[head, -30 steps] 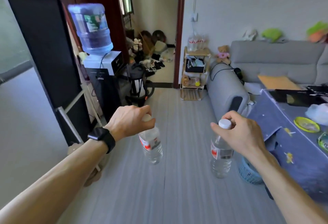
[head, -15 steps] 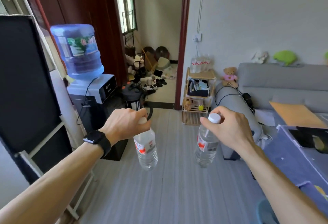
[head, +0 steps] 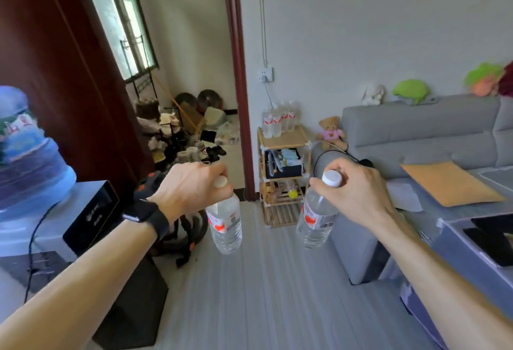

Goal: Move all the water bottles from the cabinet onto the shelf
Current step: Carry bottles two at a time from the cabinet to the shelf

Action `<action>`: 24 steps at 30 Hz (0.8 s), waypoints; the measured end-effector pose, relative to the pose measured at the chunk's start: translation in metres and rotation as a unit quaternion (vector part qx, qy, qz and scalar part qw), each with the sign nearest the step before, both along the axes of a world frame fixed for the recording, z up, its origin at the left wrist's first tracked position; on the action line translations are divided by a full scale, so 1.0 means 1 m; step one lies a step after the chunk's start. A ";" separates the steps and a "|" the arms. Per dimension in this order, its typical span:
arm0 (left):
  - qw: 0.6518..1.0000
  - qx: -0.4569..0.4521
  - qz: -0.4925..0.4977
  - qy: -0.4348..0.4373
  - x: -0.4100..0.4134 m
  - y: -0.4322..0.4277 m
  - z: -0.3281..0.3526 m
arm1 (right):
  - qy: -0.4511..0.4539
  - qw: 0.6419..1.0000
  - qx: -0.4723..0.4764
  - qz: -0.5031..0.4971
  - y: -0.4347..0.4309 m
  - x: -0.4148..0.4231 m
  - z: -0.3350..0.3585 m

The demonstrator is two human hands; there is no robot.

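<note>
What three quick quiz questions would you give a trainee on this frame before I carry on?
1. True or false: the left hand grips the left water bottle and the right hand grips the right water bottle, both near the cap.
2. Where do the shelved bottles stand? A) on top of the wooden shelf B) on the sofa seat C) on the floor
3. Which wrist wears the black watch?
Key: 1 true; 2 A; 3 left.
</note>
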State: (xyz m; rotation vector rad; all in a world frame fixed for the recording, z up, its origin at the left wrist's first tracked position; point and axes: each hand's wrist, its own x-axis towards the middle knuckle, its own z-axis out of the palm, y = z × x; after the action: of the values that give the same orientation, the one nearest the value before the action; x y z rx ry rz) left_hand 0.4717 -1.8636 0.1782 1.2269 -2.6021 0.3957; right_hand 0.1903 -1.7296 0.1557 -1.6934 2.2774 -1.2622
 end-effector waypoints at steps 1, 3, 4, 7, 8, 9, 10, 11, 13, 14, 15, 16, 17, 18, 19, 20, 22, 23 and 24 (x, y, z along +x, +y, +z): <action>1.000 -0.002 -0.008 -0.006 -0.013 -0.022 0.002 | 0.003 1.000 -0.004 0.002 -0.019 -0.009 0.002; 1.000 -0.015 -0.020 -0.011 -0.039 -0.068 0.004 | 0.005 1.000 -0.009 0.004 -0.058 -0.030 0.004; 1.000 -0.017 -0.023 -0.009 -0.052 -0.091 0.004 | 0.007 1.000 -0.010 0.005 -0.079 -0.043 0.004; 1.000 -0.010 -0.027 -0.007 -0.092 -0.154 -0.002 | 0.019 1.000 0.002 -0.002 -0.144 -0.082 0.002; 1.000 -0.006 -0.024 -0.008 -0.106 -0.175 -0.005 | 0.019 1.000 0.004 0.000 -0.166 -0.094 0.002; 1.000 -0.004 -0.018 -0.005 -0.119 -0.195 -0.006 | 0.019 1.000 0.004 0.006 -0.189 -0.107 0.002; 1.000 -0.001 -0.014 -0.002 -0.131 -0.214 -0.003 | 0.026 1.000 0.009 0.013 -0.211 -0.120 0.003; 1.000 0.007 -0.008 -0.005 -0.143 -0.229 -0.001 | 0.038 0.999 0.018 0.019 -0.230 -0.132 0.006; 1.000 0.004 -0.007 -0.026 -0.169 -0.267 0.004 | 0.045 0.998 0.020 0.028 -0.272 -0.156 0.013; 0.999 -0.003 -0.008 -0.032 -0.182 -0.287 0.008 | 0.045 0.999 0.014 0.026 -0.294 -0.169 0.017; 1.000 -0.006 -0.010 -0.026 -0.194 -0.307 0.011 | 0.045 0.999 0.002 0.026 -0.317 -0.181 0.019; 1.000 -0.006 -0.009 -0.014 -0.204 -0.327 0.015 | 0.045 0.999 -0.014 0.027 -0.339 -0.192 0.021; 1.000 -0.001 -0.008 -0.007 -0.213 -0.346 0.018 | 0.045 0.998 -0.026 0.025 -0.361 -0.203 0.022; 1.000 0.001 -0.007 -0.009 -0.222 -0.365 0.018 | 0.046 0.998 -0.032 0.022 -0.381 -0.213 0.020; 1.000 0.000 -0.007 -0.013 -0.231 -0.385 0.018 | 0.050 0.998 -0.035 0.022 -0.402 -0.224 0.017; 1.000 -0.002 -0.007 -0.016 -0.239 -0.406 0.016 | 0.055 0.998 -0.037 0.024 -0.423 -0.234 0.013; 1.000 0.003 -0.002 -0.018 -0.256 -0.448 0.008 | 0.065 0.997 -0.035 0.021 -0.465 -0.254 0.005; 1.000 0.010 0.000 -0.016 -0.264 -0.470 0.003 | 0.069 0.997 -0.031 0.016 -0.487 -0.262 0.001; 1.000 0.016 0.001 -0.015 -0.273 -0.492 -0.004 | 0.072 0.997 -0.026 0.012 -0.508 -0.269 -0.005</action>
State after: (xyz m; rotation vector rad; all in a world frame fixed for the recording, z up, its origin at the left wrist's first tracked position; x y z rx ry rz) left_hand 0.1989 -2.3559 0.1740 1.2420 -2.6436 0.3780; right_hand -0.0788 -2.2380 0.1504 -1.8815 2.3126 -1.2433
